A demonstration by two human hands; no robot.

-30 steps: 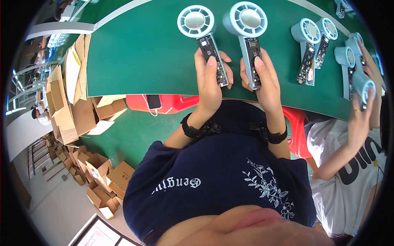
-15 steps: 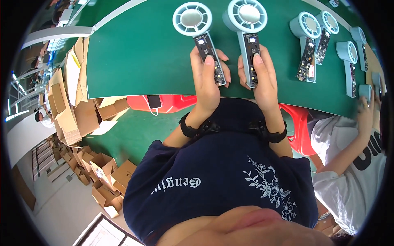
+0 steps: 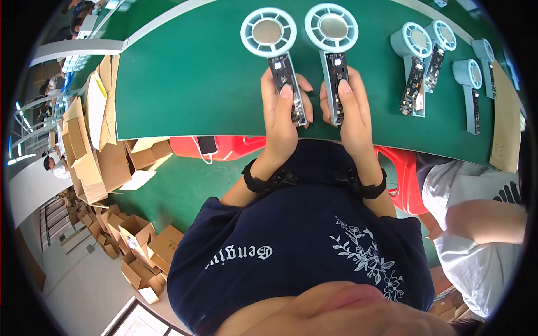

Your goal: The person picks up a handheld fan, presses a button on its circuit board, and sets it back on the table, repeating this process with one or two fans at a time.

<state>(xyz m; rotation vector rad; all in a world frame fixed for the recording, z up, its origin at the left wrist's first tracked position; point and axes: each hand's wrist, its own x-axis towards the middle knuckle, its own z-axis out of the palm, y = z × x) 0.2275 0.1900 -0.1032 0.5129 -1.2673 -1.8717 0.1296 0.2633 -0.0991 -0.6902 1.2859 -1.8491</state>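
Note:
Two light-blue handheld fans with round slotted heads are held upright side by side over the green table [image 3: 179, 84]. My left hand [image 3: 278, 112] is wrapped round the handle of the left handheld fan [image 3: 283, 74], thumb pressed on its exposed black circuit board. In the same way my right hand [image 3: 353, 109] grips the right handheld fan [image 3: 337, 67], its thumb also on the board. White lights glow near the top of both boards. The fan heads are slightly apart, and the fingers behind the handles are partly hidden.
Several similar fans [image 3: 416, 42] with bare boards lie on the table to the right. A co-worker's forearm [image 3: 485, 221] is at the right, near a brown cardboard sheet [image 3: 507, 131]. Cardboard boxes [image 3: 106, 162] stand at left; a phone [image 3: 207, 145] lies on a red stool [image 3: 241, 147].
Both fans are still held; their heads have moved slightly lower in the view, the right one also leftward. The co-worker's hand has left the fan at the far right and drawn back.

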